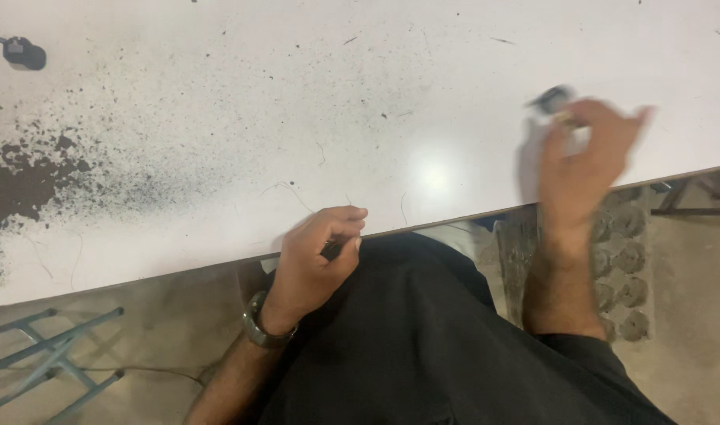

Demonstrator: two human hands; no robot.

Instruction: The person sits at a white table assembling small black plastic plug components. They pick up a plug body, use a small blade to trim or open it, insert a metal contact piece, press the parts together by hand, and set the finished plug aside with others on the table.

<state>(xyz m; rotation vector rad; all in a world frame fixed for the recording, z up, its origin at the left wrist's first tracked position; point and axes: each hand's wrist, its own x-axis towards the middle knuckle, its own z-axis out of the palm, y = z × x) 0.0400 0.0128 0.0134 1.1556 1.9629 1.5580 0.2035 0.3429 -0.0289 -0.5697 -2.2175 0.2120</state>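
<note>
The left hand (317,256) rests at the near edge of the white tabletop (218,118), fingers curled tight round a small dark object (333,249), mostly hidden; a metal watch (259,324) bands its wrist. The right hand (584,161) is blurred, raised above the tabletop, fingers pinching a small dark and pale piece (555,102) at their tips; its shape cannot be told. Far to the left of the left hand, black powder (22,185) stains the smooth surface; beyond it lies a small black part (22,53); a grey moulded tray (624,260) sits below the right wrist.
</note>
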